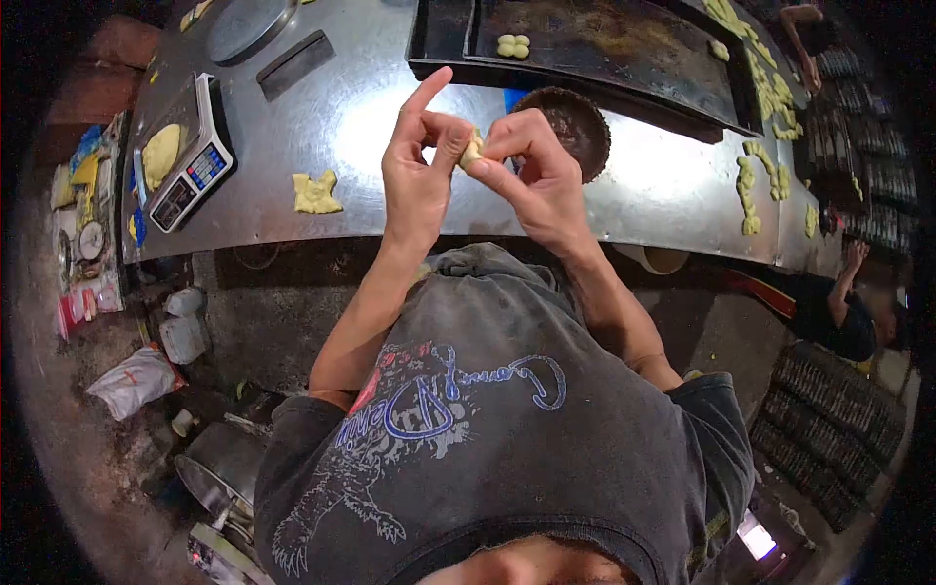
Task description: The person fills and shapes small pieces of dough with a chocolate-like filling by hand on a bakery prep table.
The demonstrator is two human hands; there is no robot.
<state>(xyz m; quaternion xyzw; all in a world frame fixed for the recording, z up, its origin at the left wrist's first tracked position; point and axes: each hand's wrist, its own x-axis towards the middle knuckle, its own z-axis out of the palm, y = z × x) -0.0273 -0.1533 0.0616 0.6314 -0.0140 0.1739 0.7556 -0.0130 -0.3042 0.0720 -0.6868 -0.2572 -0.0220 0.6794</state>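
Observation:
Above the steel table (390,216), my left hand (419,166) and my right hand (541,175) meet over a small piece of pale yellow dough (472,154). Both pinch it between thumb and fingers, and one left finger points up and away. My fingers partly hide the dough. Just beyond my right hand sits a dark round pan (597,136), its contents hard to make out. A flat, ragged dough piece (316,193) lies on the table left of my left hand.
Black baking trays (624,78) at the back hold a cluster of dough balls (513,46). On the left stand a digital scale (190,180) with a dough lump (161,156) and a metal plate (295,65). Dough strips (748,195) lie right, near another person's arm (801,49).

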